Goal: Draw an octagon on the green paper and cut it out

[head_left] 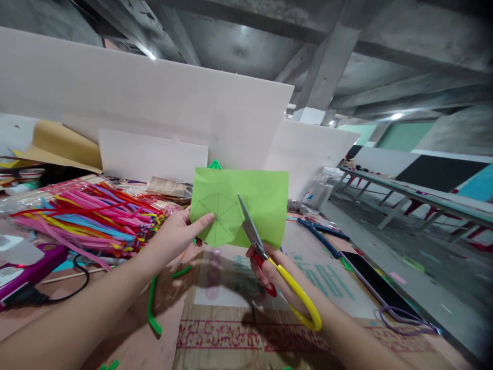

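Observation:
My left hand (192, 226) pinches a sheet of light green paper (265, 195) by its left side, thumb in front and fingers behind. Pencil lines on the sheet form a many-sided shape with spokes meeting near my thumb tip. In my right hand (273, 267) is a pair of scissors (296, 293) with one yellow and one red handle. Their blades lie across the paper just right of the drawn shape, pointing up and left. The lower edge left of the blades looks trimmed along the outline.
Bundles of colourful pipe cleaners (103, 216) lie at left, near a purple glue gun (34, 267). Green scraps (152, 308) are on the table. At right are a phone (377, 282), blue-handled pliers (319, 236) and a clear jar (319, 187). White boards (154, 103) stand behind.

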A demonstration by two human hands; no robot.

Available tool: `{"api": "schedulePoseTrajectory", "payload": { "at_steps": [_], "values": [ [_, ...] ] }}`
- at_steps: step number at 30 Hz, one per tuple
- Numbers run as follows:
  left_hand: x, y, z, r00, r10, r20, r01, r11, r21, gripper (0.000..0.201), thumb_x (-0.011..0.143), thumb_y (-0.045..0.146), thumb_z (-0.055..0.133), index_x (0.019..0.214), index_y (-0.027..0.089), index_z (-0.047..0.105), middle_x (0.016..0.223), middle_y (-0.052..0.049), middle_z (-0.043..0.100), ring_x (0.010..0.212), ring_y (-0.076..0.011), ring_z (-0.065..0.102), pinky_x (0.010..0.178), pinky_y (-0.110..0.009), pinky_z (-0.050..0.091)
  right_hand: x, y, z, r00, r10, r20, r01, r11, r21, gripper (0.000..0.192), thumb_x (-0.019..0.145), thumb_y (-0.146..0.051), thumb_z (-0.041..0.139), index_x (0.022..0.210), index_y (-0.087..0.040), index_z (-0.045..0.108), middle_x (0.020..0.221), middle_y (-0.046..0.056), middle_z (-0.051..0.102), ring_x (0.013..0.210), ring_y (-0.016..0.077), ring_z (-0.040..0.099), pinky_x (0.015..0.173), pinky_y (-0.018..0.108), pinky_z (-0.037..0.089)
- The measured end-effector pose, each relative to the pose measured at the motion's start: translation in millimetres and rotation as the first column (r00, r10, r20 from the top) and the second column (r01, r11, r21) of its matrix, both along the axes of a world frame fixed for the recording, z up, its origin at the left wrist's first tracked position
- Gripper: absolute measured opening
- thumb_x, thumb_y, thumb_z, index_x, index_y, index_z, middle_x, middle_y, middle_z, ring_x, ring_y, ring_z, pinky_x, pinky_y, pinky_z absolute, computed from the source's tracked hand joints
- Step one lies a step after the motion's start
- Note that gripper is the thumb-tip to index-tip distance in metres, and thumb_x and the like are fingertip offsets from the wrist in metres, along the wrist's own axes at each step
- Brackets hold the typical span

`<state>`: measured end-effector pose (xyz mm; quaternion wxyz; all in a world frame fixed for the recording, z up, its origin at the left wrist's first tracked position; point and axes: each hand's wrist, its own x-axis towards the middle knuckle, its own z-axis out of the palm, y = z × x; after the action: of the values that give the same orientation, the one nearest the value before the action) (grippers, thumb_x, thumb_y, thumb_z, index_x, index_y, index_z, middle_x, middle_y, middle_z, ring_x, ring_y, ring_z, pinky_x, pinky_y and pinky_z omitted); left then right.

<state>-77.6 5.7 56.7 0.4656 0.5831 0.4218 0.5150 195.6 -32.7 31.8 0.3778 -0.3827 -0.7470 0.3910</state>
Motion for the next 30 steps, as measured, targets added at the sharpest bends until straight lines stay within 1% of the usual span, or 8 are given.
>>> {"api": "schedulePoseTrajectory", "payload": {
  "at_steps": [2, 6, 10, 15, 21, 25, 30],
  "values": [
    [-1.5, 1.6, -0.1, 0.999, -0.028, -0.018, 0.028, 1.000, -0.006, 0.026, 0.097, 0.035, 0.072, 0.114, 0.015, 0.068, 0.111, -0.006, 0.071, 0.095, -0.0212, 0.070, 0.084, -0.041, 0.061, -1.1, -2.2, 2.7, 1.000, -0.018, -0.014, 0.018, 1.000, -0.009, 0.065, 0.094, -0.078, 0.052, 0.117, -0.018, 0.063, 0.091, 0.006, 0.059, 0.079, 0.0199, 0.054, 0.067, 0.030, 0.046],
    [1.4, 0.2, -0.5, 0.999, -0.047, 0.000, 0.047, 0.999, 0.011, 0.025, 0.096, 0.032, 0.073, 0.115, 0.016, 0.068, 0.117, -0.007, 0.070, 0.103, -0.0233, 0.070, 0.090, -0.045, 0.060, -2.0, -3.5, 5.7, 1.000, 0.011, -0.019, -0.011, 0.999, -0.040, 0.064, 0.094, -0.079, 0.052, 0.114, -0.019, 0.062, 0.079, 0.001, 0.054, 0.065, 0.0156, 0.048, 0.058, 0.028, 0.041],
    [5.5, -3.9, -0.1, 0.998, -0.047, 0.033, 0.046, 0.999, 0.024, 0.027, 0.096, 0.032, 0.073, 0.118, 0.016, 0.068, 0.121, -0.008, 0.070, 0.109, -0.0252, 0.069, 0.097, -0.049, 0.058, -0.7, 0.8, 1.8, 0.999, 0.047, -0.027, -0.049, 0.997, -0.055, 0.060, 0.097, -0.076, 0.050, 0.111, -0.018, 0.059, 0.071, -0.003, 0.048, 0.056, 0.0122, 0.042, 0.052, 0.026, 0.036],
    [5.7, -5.4, 0.9, 0.996, -0.077, 0.049, 0.077, 0.997, -0.009, 0.029, 0.096, 0.032, 0.074, 0.120, 0.016, 0.068, 0.117, -0.007, 0.073, 0.106, -0.0242, 0.071, 0.097, -0.049, 0.058, -0.1, 3.3, -4.3, 0.997, 0.050, -0.052, -0.053, 0.997, -0.063, 0.062, 0.095, -0.078, 0.053, 0.113, -0.018, 0.057, 0.072, -0.004, 0.048, 0.056, 0.0116, 0.042, 0.052, 0.026, 0.036],
    [5.8, -4.5, 2.3, 0.993, -0.104, 0.048, 0.106, 0.994, -0.038, 0.026, 0.096, 0.027, 0.074, 0.119, 0.016, 0.069, 0.113, -0.006, 0.074, 0.097, -0.0214, 0.073, 0.091, -0.044, 0.061, -1.6, 1.1, 0.5, 0.997, 0.029, -0.075, -0.034, 0.998, -0.059, 0.062, 0.094, -0.077, 0.056, 0.115, -0.018, 0.057, 0.071, -0.003, 0.050, 0.058, 0.0126, 0.043, 0.054, 0.027, 0.037],
    [6.1, -4.4, 3.8, 0.993, -0.105, 0.061, 0.107, 0.994, -0.033, 0.029, 0.096, 0.026, 0.074, 0.122, 0.017, 0.068, 0.115, -0.007, 0.073, 0.098, -0.0217, 0.073, 0.091, -0.045, 0.061, -2.8, 1.6, 1.1, 0.995, 0.042, -0.086, -0.049, 0.996, -0.079, 0.065, 0.093, -0.079, 0.056, 0.114, -0.018, 0.059, 0.070, -0.004, 0.050, 0.055, 0.0116, 0.041, 0.051, 0.026, 0.034],
    [5.8, -4.3, 2.7, 0.991, -0.107, 0.074, 0.109, 0.994, -0.017, 0.030, 0.097, 0.028, 0.072, 0.125, 0.017, 0.067, 0.119, -0.008, 0.072, 0.101, -0.0226, 0.072, 0.092, -0.046, 0.061, -3.4, 1.0, 0.6, 0.994, 0.050, -0.093, -0.058, 0.995, -0.087, 0.065, 0.092, -0.078, 0.058, 0.114, -0.017, 0.060, 0.070, -0.005, 0.050, 0.054, 0.0110, 0.041, 0.050, 0.026, 0.034]
  ]
}}
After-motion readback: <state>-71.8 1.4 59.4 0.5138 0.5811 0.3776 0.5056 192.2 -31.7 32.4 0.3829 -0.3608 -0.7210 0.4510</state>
